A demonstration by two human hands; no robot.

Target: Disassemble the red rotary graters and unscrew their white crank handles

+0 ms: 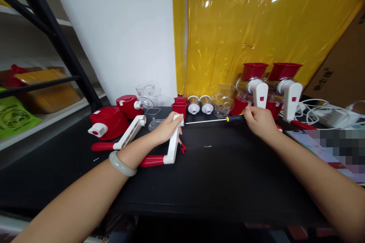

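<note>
My left hand (167, 129) is closed around the upper end of a white crank handle (172, 146) with a red grip, held over the black table. In my right hand (260, 122) is a screwdriver (209, 121) with a black and yellow handle, its fingers wrapped round it. The long shaft points left, and its tip meets the top end of the crank; the exact contact is too small to tell. Just below my left fingers shows a small red piece (183, 148). A second crank handle (130, 132) lies left of my left hand.
Red grinder bases (110, 123) and clear plastic parts (148, 90) stand back left. Grater drums (193, 105) and red hoppers (179, 105) line the back. Two assembled grinders (254, 70) rise at right, near white cables (322, 110) and a bright screen (310, 144).
</note>
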